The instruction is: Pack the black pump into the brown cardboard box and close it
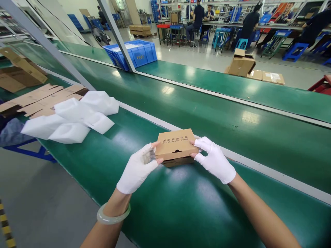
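Observation:
A small brown cardboard box (176, 146) printed "Brushless DC pump" rests on the green bench surface (181, 206) in front of me. My left hand (138, 168), in a white fingerless glove, grips the box's left end with thumb and fingers. My right hand (214, 159), gloved the same way, holds its right end. The lid lies closed with a thumb notch at the front edge. A pale bangle (112, 217) circles my left wrist.
White foam pouches (74, 117) lie to the left beside flat cardboard blanks (38, 100). A green conveyor belt (232, 117) runs behind, with a blue crate (137, 53), slanted metal posts, floor cartons (241, 63) and seated workers (198, 17) beyond.

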A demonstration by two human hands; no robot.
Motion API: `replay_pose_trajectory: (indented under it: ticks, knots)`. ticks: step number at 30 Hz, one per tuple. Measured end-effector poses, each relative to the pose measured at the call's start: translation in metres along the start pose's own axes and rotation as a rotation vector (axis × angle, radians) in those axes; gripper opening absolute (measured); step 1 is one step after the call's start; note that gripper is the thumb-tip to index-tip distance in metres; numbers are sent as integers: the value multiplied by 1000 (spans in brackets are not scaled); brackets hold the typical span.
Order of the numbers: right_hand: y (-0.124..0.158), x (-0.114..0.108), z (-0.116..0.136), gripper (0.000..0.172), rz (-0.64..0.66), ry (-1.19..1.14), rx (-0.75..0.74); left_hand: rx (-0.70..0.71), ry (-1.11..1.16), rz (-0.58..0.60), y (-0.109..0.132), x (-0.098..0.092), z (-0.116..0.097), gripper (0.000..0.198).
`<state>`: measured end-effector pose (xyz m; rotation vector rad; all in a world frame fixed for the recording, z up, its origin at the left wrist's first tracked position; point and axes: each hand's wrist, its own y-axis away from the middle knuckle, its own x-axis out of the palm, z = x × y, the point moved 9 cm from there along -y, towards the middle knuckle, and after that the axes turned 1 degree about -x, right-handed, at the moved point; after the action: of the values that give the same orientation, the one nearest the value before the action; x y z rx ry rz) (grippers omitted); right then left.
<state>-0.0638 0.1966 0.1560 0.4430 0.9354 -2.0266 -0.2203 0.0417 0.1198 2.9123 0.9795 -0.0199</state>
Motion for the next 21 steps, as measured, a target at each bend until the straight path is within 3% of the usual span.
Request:
replay_pose_trajectory:
  ticks: [4,11,15,18,21]
  knots:
    - [4,1,11,14,-72,173,-93,264,-135,-3,-5,-4,-7,31]
    - [18,4,17,18,-101,403,-159,619,-348,3,3,2,-19,42]
    - [18,3,16,33,-163,450,-195,620,-395,-23,-2,0,-18,32]
    - [12,2,-1,38,-179,266,-106,522,-429,-52,-13,-2,-12,35]
    - [3,11,-26,31,-113,1,50,431,-393,56,-25,8,-3,47]
